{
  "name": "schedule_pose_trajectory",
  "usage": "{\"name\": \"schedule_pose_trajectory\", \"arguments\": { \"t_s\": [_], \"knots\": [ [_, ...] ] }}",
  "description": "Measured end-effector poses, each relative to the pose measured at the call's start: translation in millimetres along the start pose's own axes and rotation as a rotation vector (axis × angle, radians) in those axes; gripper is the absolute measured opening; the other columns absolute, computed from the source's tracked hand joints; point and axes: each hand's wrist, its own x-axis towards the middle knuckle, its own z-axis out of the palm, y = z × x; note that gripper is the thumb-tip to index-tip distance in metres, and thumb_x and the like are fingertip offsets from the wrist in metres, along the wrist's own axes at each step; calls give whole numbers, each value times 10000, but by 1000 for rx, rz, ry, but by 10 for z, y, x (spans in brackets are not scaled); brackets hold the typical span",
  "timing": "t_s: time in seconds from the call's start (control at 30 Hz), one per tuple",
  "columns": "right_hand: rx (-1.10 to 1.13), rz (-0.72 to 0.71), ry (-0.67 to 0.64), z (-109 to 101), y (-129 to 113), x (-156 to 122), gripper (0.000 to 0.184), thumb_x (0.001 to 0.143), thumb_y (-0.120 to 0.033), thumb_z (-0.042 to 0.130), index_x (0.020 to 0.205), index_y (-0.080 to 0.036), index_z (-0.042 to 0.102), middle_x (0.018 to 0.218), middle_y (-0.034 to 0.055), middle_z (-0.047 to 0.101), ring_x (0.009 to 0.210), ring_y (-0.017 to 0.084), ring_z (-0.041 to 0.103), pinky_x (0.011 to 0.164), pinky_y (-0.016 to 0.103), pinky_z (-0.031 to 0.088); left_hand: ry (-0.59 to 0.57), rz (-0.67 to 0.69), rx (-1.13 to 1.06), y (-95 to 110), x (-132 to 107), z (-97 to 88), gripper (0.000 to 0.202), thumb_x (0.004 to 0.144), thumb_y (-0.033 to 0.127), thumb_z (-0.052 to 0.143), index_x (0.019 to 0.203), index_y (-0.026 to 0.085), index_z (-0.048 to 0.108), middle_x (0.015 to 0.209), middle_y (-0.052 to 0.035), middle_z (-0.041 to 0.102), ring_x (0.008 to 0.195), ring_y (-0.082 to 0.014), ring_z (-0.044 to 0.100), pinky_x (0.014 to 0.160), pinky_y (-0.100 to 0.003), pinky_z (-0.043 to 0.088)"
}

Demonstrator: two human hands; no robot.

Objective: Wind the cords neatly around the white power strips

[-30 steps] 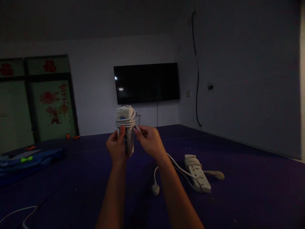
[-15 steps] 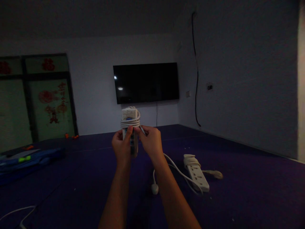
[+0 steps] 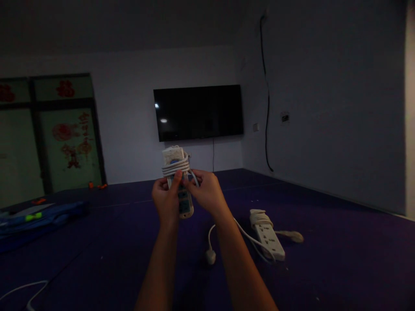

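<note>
A white power strip (image 3: 185, 205) with blue-green sockets is held up in front of me, tilted slightly. Several turns of its white cord (image 3: 177, 168) wrap round its upper part. My left hand (image 3: 166, 195) grips the strip from the left, thumb on its face just below the turns. On the other side, my right hand (image 3: 206, 190) pinches the cord where it leaves the turns, its fingertips close to the strip. Loose cord runs down behind my right forearm to the purple surface, and a white plug (image 3: 210, 257) lies left of that forearm.
A second white power strip (image 3: 269, 241), its own cord wound round one end, lies at the right with its plug (image 3: 295, 236). Blue cloth (image 3: 55, 216) lies at the far left. More white cord (image 3: 30, 293) is at the lower left. A television (image 3: 199, 113) hangs ahead.
The held power strip has tilted, its lower end swinging right and its top left, showing more sockets. Cord by my right hand now curves away from the strip. Both hands keep their hold.
</note>
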Motion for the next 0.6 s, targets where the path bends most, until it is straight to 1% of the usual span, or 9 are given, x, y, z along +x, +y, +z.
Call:
{"name": "schedule_pose_trajectory", "arguments": {
  "t_s": [0.1, 0.17, 0.23, 0.3, 0.37, 0.43, 0.53, 0.6],
  "knots": [
    [30, -3, -1, 11, -4, -2, 102, 723, -240, 597, 710, -147, 637, 588, -21, 560, 523, 95, 473, 529, 199, 361, -11, 64, 37, 3, 27, -16, 501, 496, 483, 811, 762, 151, 545, 660, 3, 627, 543, -126, 593, 522, -235, 461],
    [57, -8, 4, 15, 6, 1, 109, 727, -247, 598, 736, -152, 651, 609, -16, 582, 537, 105, 494, 544, 206, 378, -60, 71, 11, -4, 58, -28, 527, 484, 492, 818, 774, 160, 529, 678, 3, 630, 566, -129, 602, 540, -235, 464],
    [95, -3, 39, 16, 27, 8, 142, 728, -262, 606, 795, -156, 672, 615, -12, 594, 553, 118, 515, 549, 214, 391, -148, 55, -36, -5, 96, -50, 542, 506, 535, 800, 792, 170, 519, 697, 0, 634, 594, -137, 617, 566, -243, 472],
    [163, 11, 85, 14, 54, 18, 197, 734, -284, 606, 857, -151, 685, 619, -4, 605, 562, 128, 526, 537, 217, 393, -265, 37, -79, 4, 131, -88, 536, 566, 587, 750, 829, 173, 533, 737, -19, 648, 650, -158, 640, 611, -263, 487],
    [251, 32, 117, 7, 82, 31, 256, 738, -317, 607, 900, -137, 689, 621, 3, 611, 545, 126, 522, 510, 218, 388, -390, 10, -98, 14, 156, -136, 520, 624, 578, 724, 907, 173, 564, 796, -45, 666, 736, -187, 661, 667, -288, 499],
    [337, 43, 138, -3, 104, 46, 310, 729, -346, 621, 933, -122, 687, 616, 1, 606, 519, 117, 509, 496, 219, 391, -490, -32, -100, 11, 169, -182, 520, 651, 525, 734, 1015, 189, 576, 852, -63, 680, 808, -212, 666, 698, -305, 503],
    [404, 18, 159, -23, 120, 62, 326, 705, -342, 647, 947, -126, 682, 650, 2, 617, 538, 113, 523, 527, 228, 424, -554, -92, -102, -33, 181, -231, 528, 691, 500, 716, 1123, 244, 554, 898, -60, 688, 816, -215, 666, 672, -309, 502],
    [401, -11, 139, -34, 118, 63, 299, 707, -340, 650, 930, -144, 685, 678, 10, 630, 581, 123, 545, 552, 236, 441, -559, -124, -120, -75, 193, -249, 495, 708, 501, 700, 1119, 272, 546, 908, -49, 691, 783, -203, 666, 630, -296, 494]
  ]
}}
